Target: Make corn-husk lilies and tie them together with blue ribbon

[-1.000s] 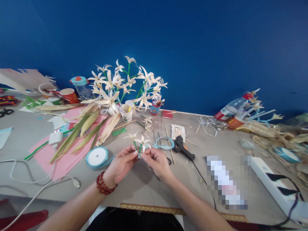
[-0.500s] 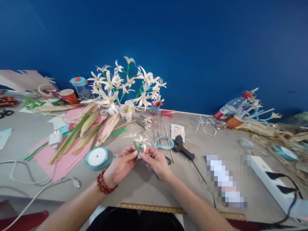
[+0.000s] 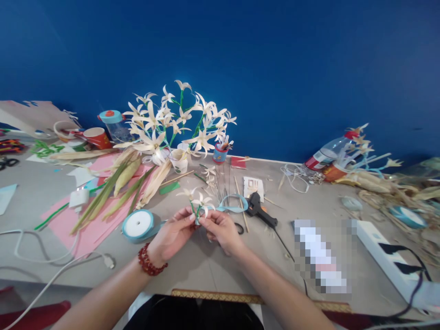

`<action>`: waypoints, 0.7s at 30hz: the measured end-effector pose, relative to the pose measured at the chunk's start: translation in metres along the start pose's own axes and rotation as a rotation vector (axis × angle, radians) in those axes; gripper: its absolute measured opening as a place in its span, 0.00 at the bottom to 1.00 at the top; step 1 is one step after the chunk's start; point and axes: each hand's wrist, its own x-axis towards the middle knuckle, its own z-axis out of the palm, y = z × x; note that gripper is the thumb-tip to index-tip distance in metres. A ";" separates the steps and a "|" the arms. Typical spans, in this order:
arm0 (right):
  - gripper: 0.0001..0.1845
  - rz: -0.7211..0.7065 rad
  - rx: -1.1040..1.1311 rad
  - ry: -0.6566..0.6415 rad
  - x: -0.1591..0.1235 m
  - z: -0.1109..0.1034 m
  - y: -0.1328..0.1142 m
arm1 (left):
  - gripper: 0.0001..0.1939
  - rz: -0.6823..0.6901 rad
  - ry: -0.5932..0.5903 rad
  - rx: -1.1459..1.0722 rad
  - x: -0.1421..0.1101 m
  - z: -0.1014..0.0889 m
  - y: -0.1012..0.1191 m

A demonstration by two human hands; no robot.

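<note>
Near the table's front, my left hand and my right hand meet around the green stems of small white craft flowers. Fingers and thumb of each hand pinch the stems just below the petals. The lower stem ends are hidden by my fingers. A light blue ribbon loops out behind my right hand. Beside my left hand lies a blue ribbon spool with a white face. Scissors, of which a black handle loop shows, lie partly under my right hand.
A black glue gun with its cord lies to the right. Finished white flowers stand at the back in cups. Corn husks rest on pink paper at left. A power strip and tilted bottle are at right.
Both hands stay at the same spot, still pinching the stems. The view has shifted very slightly; nothing is let go or picked up.
</note>
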 end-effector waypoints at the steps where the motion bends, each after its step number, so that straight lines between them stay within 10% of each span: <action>1: 0.18 0.010 0.015 -0.002 0.000 0.000 0.000 | 0.05 0.008 -0.008 0.004 0.000 0.000 0.000; 21: 0.18 0.072 0.081 -0.044 -0.003 0.002 -0.002 | 0.07 0.030 -0.098 0.033 0.004 -0.004 0.000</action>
